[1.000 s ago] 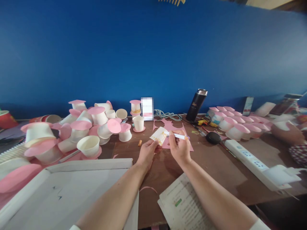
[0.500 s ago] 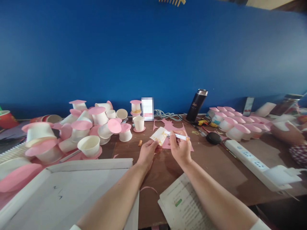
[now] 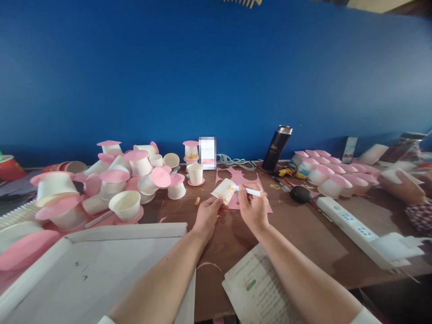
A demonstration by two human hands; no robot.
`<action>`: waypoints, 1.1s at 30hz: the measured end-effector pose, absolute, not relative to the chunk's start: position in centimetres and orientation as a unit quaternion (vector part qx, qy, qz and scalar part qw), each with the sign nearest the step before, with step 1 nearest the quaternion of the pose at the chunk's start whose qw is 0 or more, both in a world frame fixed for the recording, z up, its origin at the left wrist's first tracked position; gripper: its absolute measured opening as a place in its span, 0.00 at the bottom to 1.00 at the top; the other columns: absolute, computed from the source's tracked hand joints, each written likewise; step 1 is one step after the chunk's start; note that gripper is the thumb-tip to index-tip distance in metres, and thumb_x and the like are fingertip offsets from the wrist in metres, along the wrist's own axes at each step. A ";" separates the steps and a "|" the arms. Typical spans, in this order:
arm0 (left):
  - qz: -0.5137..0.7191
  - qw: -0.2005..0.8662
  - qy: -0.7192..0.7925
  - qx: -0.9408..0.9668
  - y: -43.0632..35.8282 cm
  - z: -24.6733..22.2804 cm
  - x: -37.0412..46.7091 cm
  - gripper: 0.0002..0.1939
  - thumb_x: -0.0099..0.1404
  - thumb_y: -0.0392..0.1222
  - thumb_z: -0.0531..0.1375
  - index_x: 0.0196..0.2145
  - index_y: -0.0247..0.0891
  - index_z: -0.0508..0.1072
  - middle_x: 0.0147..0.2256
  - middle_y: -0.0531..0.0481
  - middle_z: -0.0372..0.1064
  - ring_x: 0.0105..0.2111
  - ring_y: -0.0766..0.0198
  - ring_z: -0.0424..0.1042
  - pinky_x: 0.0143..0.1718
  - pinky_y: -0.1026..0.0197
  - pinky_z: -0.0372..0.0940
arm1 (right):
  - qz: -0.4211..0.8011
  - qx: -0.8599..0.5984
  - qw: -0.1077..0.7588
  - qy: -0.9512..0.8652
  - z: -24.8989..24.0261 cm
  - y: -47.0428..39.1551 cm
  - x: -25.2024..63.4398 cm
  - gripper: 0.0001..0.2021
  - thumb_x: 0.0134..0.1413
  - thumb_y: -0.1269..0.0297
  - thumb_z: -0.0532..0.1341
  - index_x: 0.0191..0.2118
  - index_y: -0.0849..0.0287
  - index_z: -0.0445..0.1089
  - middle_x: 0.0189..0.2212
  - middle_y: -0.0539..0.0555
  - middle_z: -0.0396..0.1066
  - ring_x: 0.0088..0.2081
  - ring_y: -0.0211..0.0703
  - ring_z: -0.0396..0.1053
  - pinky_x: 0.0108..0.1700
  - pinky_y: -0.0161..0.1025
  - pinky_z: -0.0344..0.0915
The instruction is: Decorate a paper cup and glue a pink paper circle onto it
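The left hand [image 3: 206, 216] pinches the lower end of a white cup [image 3: 223, 189] between thumb and fingers; the right hand [image 3: 254, 209] grips a white marker [image 3: 254, 192], its tip at the cup's right side. The hands are apart – the marker and cup span the gap – above the middle of the brown bench [image 3: 297, 234]. Bench surface shows between the right forearm and the power strip [image 3: 344, 220], and in a narrower band between the forearms. A printed booklet [image 3: 254, 283] lies across the near edge; a white box [image 3: 111, 270] occupies the near left corner, beside the left forearm. The cup is tilted, cream-white, with fine golden line markings on the wall facing the camera. Behind the hands lies a pink sheet [image 3: 266, 204] with curved cutouts; an orange cap [image 3: 197, 201] lies to the left. Pink-topped cups [image 3: 137, 163] crowd the left side – some tipped over. Along the far edge, a black flask [image 3: 276, 148] leans near the blue wall [image 3: 216, 67]. Toward the right edge, another person's hand [image 3: 407, 186] holds a white object
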State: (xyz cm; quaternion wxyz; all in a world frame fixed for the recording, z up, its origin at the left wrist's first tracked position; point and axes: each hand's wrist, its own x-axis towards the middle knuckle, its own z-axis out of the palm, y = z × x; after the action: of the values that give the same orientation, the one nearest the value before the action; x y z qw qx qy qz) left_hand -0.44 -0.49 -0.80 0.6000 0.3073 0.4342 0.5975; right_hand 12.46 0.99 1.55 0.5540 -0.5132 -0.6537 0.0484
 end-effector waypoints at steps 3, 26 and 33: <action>0.598 0.599 0.435 0.308 -0.5 -0.8 -0.5 0.12 0.49 0.45 0.65 0.22 0.31 0.72 0.21 0.49 0.69 0.22 0.70 0.67 0.27 0.67 0.61 | 0.047 -0.512 0.551 -0.658 1.6 1.0 12.4 0.11 0.59 0.58 0.54 0.32 0.59 0.66 0.24 0.53 0.71 0.26 0.42 0.71 0.30 0.35 0.64; 0.599 0.600 0.436 0.301 -0.5 -0.6 -0.5 0.11 0.48 0.44 0.65 0.23 0.32 0.73 0.21 0.49 0.69 0.23 0.70 0.67 0.28 0.67 0.62 | 0.061 -0.523 0.556 -0.643 1.6 1.1 12.5 0.09 0.58 0.58 0.55 0.32 0.58 0.65 0.25 0.54 0.71 0.26 0.43 0.71 0.27 0.35 0.65; 0.598 0.601 0.435 0.303 -0.5 -0.5 -0.5 0.13 0.48 0.45 0.66 0.22 0.32 0.72 0.21 0.49 0.68 0.22 0.69 0.66 0.27 0.66 0.62 | 0.051 -0.518 0.548 -0.655 1.8 0.9 12.3 0.11 0.59 0.58 0.54 0.31 0.59 0.66 0.24 0.53 0.71 0.26 0.42 0.71 0.29 0.36 0.64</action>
State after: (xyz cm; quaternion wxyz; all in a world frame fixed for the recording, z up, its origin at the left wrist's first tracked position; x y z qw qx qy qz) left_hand -0.48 -0.49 -0.54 0.6010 0.3029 0.4350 0.5982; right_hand 12.33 0.85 1.81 0.5479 -0.5175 -0.6553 0.0513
